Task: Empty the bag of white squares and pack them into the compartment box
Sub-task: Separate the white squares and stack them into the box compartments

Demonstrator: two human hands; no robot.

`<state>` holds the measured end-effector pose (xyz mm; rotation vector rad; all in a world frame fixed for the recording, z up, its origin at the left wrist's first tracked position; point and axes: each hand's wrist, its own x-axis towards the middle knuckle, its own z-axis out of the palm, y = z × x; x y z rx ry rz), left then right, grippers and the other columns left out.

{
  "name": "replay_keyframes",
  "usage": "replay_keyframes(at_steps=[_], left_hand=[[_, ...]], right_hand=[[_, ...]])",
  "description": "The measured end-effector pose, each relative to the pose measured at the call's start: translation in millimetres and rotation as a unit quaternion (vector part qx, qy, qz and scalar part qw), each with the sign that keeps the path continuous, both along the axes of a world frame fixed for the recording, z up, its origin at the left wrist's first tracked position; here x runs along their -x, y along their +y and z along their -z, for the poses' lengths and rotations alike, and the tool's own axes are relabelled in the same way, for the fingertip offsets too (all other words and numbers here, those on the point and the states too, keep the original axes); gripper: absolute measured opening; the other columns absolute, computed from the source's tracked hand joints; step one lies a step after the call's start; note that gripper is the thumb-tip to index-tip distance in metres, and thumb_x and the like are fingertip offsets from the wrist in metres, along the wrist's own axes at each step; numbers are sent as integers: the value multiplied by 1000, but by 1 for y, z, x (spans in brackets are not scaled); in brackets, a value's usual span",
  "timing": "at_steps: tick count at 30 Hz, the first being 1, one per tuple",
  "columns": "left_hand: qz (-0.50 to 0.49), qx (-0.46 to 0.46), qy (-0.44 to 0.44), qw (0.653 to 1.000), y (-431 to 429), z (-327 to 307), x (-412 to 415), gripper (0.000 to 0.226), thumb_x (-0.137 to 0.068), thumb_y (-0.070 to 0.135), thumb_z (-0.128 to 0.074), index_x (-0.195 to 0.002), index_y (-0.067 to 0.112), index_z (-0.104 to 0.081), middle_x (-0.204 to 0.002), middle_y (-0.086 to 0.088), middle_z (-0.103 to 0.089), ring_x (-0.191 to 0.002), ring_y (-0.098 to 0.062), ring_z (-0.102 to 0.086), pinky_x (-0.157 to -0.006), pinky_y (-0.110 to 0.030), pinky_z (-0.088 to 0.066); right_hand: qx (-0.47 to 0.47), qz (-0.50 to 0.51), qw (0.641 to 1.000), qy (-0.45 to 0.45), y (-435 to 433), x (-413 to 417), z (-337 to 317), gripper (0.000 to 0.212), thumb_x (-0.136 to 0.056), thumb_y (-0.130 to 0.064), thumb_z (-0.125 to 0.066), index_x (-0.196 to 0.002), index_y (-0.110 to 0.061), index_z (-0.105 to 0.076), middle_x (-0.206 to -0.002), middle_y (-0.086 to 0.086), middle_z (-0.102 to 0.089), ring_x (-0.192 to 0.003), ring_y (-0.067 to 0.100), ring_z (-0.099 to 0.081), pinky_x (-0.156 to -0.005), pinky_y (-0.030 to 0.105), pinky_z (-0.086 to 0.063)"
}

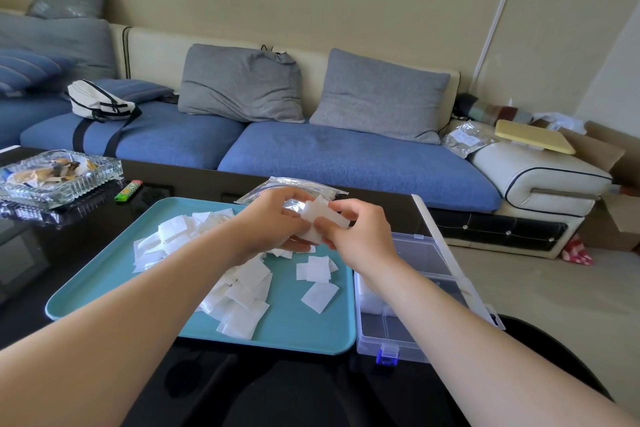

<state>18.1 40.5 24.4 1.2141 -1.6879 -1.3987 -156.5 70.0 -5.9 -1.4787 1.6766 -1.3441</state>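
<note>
- Hovering over the far half of the teal tray (104, 288), a small stack of white squares (323, 215) is pinched between the left hand (273, 218) and the right hand (360, 236), with fingers curled round its edges.
- Across the tray's middle, loose squares (242, 284) are heaped; bare tray is left along the near and left rims.
- The silver bag (298, 185) is laid flat just beyond the tray's far rim.
- The compartment box (391, 333) is set against the tray's right edge, its lid swung open to the right; some squares are seen in one compartment.
- A glass ashtray (59, 177) and a lighter (129, 191) are kept well left on the dark table (86, 229).
</note>
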Motion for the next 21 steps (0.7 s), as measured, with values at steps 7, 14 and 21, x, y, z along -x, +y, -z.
replay_keyframes(at_steps=[7, 14, 21], left_hand=[[28, -1, -18, 999, -1, 2, -3, 44, -92, -4, -70, -125, 24, -60, -118, -15, -74, -103, -32, -76, -86, -47, -64], [52, -2, -21, 998, 1, 2, -4, 51, -93, -10, -63, -132, 22, -62, -115, -17, -75, -102, -29, -77, -88, -46, -64], [35, -15, 2, 999, 2, 0, -3, 49, -94, -12, -63, -131, 21, -63, -116, -20, -72, -97, -29, -78, -85, -45, -65]], right_hand=[[2, -29, 999, 23, 0, 0, 0, 37, -86, -32, -85, -119, -29, -70, -112, -8, -68, -93, 21, -72, -78, 45, -65], [5, -52, 998, -22, 5, 0, -9, 6, -96, -22, -76, -102, -22, -75, -89, -2, -78, -63, 11, -70, -58, 25, -54], [9, -14, 999, -40, 8, 3, -10, 7, -97, -24, -76, -102, -22, -80, -78, -2, -78, -52, 11, -63, -51, 16, -45]])
